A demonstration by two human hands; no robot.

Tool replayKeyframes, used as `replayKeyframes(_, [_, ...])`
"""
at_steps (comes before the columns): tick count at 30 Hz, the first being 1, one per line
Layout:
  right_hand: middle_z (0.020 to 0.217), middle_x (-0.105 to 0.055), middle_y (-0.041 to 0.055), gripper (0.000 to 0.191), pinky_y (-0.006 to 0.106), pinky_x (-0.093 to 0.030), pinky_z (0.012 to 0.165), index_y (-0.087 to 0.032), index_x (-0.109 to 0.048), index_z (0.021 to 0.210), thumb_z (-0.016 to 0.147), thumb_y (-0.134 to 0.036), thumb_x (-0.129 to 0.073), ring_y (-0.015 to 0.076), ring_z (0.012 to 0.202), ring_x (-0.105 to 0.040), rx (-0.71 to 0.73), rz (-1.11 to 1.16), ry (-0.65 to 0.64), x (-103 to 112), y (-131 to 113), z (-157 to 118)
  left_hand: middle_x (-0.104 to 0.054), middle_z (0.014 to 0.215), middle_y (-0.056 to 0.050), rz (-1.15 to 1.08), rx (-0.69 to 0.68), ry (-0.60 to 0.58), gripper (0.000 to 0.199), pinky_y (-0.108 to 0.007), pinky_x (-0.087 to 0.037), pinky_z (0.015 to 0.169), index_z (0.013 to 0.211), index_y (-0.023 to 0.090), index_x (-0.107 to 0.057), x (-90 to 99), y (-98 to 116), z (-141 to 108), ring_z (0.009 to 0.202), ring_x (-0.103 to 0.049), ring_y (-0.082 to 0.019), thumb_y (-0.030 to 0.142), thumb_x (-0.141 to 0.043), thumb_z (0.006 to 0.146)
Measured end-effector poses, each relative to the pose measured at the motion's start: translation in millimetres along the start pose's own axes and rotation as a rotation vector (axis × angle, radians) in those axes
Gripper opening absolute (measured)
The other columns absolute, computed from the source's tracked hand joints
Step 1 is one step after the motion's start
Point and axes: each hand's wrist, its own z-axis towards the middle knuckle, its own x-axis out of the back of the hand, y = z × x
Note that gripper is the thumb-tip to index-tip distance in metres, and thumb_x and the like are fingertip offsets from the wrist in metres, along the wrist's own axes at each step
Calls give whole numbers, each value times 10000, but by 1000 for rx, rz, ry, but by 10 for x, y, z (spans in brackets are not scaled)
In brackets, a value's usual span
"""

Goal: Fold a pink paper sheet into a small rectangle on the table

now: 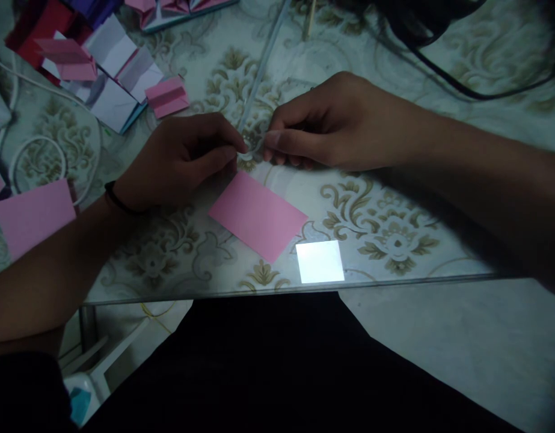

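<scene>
A pink paper rectangle [260, 216] lies flat on the patterned tabletop [394, 240], just below my hands. My left hand [187, 153] is closed in a pinch above the paper's upper left corner, a dark band round its wrist. Facing it, my right hand [317, 129] pinches with thumb and forefinger. Between the two sets of fingertips runs a thin, clear strip [255, 149], which looks like transparent tape or film; its ends are hidden in the fingers.
Folded pink and white paper pieces [112, 102] are heaped at the upper left. More pink paper [36, 216] and white cables [38, 139] lie at the left. A black cable [457, 90] curves at the upper right. A bright square reflection [320, 262] shows near the front edge.
</scene>
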Motion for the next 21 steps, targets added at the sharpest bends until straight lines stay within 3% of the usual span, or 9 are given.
replayKeyframes(21, [653,-643,-32,241,188,-395,550,-145,-736,878,1005,-303,-607,55,540,-527,-52,23,-33,21,11,4,-749,797,-15,4,7,-4,123,-293,-512,637,1010,211,-781,10,-20,-1,694,-670,-161,184,-690,931])
